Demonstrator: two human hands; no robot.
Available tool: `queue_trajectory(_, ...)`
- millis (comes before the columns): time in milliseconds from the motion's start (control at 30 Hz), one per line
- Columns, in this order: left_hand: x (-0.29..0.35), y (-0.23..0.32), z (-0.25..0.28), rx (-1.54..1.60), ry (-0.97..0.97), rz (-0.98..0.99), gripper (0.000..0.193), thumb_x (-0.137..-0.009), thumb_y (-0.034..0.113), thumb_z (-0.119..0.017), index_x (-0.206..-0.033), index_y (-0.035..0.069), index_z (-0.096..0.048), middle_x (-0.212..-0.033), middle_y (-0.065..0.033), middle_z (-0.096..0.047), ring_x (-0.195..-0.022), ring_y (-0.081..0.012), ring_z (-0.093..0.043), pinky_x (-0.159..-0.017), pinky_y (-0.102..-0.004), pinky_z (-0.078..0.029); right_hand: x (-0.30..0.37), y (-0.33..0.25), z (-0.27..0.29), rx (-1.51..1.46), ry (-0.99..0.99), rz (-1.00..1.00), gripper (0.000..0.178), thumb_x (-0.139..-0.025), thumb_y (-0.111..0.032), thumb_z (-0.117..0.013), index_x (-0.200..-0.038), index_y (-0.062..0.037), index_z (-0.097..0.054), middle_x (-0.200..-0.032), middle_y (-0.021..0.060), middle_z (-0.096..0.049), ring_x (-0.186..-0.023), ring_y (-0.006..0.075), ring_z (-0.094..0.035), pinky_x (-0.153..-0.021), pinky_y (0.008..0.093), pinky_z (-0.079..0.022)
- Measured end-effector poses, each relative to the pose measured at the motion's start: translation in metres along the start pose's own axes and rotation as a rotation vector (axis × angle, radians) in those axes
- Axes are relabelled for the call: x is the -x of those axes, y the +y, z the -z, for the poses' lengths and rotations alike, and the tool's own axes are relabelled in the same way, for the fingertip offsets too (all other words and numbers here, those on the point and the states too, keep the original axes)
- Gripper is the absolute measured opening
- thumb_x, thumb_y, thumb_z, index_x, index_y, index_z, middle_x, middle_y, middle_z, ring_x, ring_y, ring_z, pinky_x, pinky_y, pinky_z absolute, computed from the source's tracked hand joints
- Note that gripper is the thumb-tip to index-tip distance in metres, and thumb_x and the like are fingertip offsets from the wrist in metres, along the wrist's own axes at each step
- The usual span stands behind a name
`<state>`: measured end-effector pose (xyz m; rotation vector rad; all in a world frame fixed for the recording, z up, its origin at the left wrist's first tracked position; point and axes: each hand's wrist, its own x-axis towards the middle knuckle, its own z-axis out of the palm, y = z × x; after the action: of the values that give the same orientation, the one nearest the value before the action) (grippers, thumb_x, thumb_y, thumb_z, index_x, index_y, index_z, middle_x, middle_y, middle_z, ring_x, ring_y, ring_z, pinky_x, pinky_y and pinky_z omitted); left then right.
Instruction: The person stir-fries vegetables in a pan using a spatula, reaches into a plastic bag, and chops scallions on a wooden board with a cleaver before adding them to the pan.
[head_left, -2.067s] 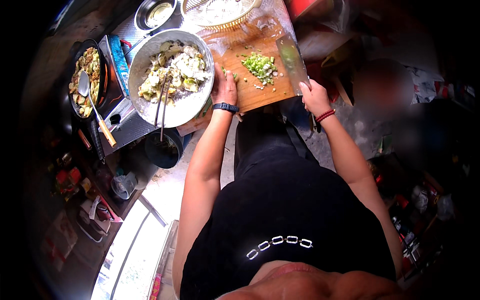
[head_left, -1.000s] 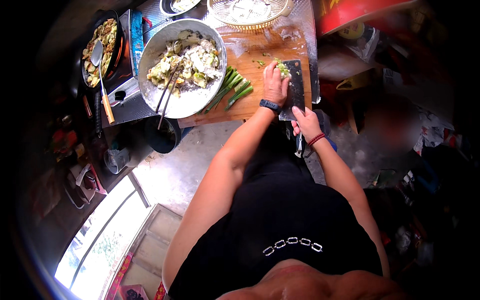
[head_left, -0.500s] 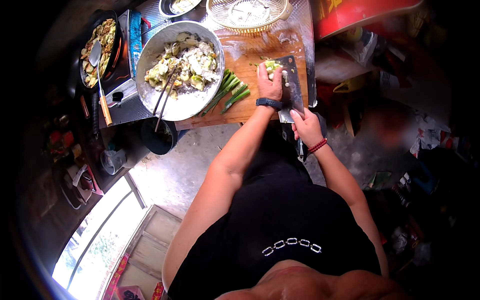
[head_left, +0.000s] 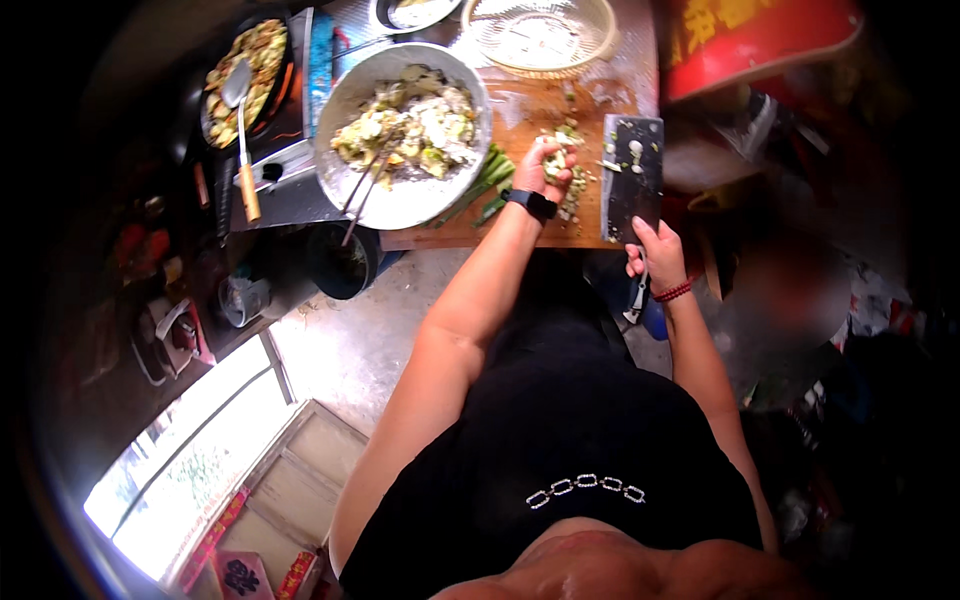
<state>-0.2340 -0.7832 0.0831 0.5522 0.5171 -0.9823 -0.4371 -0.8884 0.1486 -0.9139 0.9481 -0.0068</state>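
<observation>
My left hand (head_left: 541,172) is closed round a handful of chopped scallion (head_left: 556,163), just above the wooden chopping board (head_left: 510,232). More cut bits (head_left: 570,205) lie scattered on the board beside it. In my right hand (head_left: 657,255) is the handle of a cleaver (head_left: 632,190), whose broad dark blade lies flat at the board's right edge with a few pale bits stuck on it. Uncut green scallion stalks (head_left: 488,188) rest left of my left hand, partly behind the large metal bowl (head_left: 400,215). That bowl holds a floury chopped mix (head_left: 425,130) and a pair of chopsticks (head_left: 360,187).
A cream plastic basket (head_left: 540,65) and a small bowl (head_left: 415,20) stand at the far side. On the left, a pan of browned food (head_left: 250,60) with a spatula (head_left: 240,95) sits on a stove. Below the table edge is a dark bucket (head_left: 340,265).
My left hand has lifted off the cleaver blade with chopped scallion gathered in it. The cleaver has moved right, to the board's edge, and the whole view has shifted slightly.
</observation>
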Motion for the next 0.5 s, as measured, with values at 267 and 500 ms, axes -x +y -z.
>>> queue_trajectory(267,0.077,0.109,-0.06,0.094,-0.299,-0.005,0.016,-0.079,0.003,-0.054,-0.083,0.018,-0.049,-0.09,-0.0116,-0.055,-0.065,-0.019,-0.051,-0.038,-0.0201,-0.038,-0.019,0.026,-0.014,0.172,0.071,-0.03,0.017,-0.09,-0.024,-0.058,-0.088,-0.0077,-0.053,-0.056,0.003,-0.052,-0.035,0.01,-0.044,-0.033,0.0267,-0.041)
queue_trajectory(500,0.124,0.306,-0.097,-0.287,-0.254,-0.087,0.011,-0.084,0.005,-0.052,-0.092,-0.001,-0.049,-0.087,-0.0159,-0.057,-0.062,-0.0174,-0.053,-0.037,-0.0169,-0.038,-0.032,0.051,-0.026,0.084,0.16,0.013,0.019,-0.09,-0.027,-0.058,-0.09,-0.0099,-0.05,-0.055,0.0034,-0.052,-0.035,0.0106,-0.044,-0.033,0.0276,-0.042)
